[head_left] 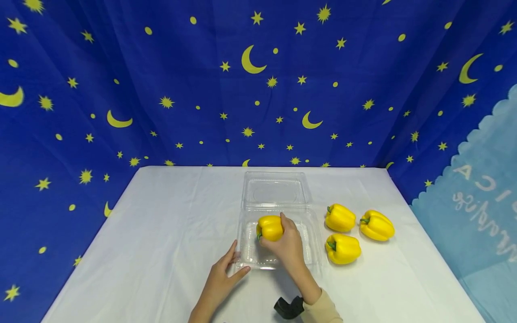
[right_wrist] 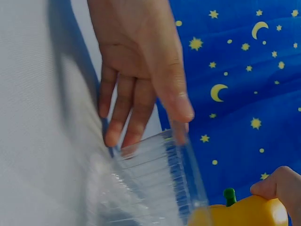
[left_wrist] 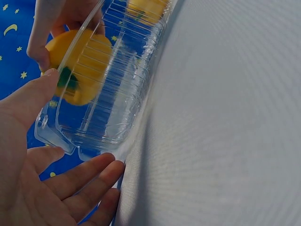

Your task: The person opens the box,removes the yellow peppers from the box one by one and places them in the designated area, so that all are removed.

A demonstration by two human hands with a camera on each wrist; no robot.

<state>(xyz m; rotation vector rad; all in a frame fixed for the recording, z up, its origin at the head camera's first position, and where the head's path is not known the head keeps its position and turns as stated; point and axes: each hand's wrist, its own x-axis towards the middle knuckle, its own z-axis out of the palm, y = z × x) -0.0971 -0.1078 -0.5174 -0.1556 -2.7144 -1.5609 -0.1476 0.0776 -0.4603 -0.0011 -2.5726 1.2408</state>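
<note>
My right hand grips a yellow bell pepper with a green stem, over the base of a hinged clear plastic container. Its lid lies folded back, away from me. At the container's near left corner, my left hand has its thumb and fingers spread. In the left wrist view, the left thumb is at the rim and the other fingers extend near the corner. The right wrist view catches the pepper only partly, under the right thumb.
Three more yellow bell peppers lie on the white-covered table, right of the container. A black wrist device sits by the right sleeve. Behind the table hangs a blue star-patterned curtain.
</note>
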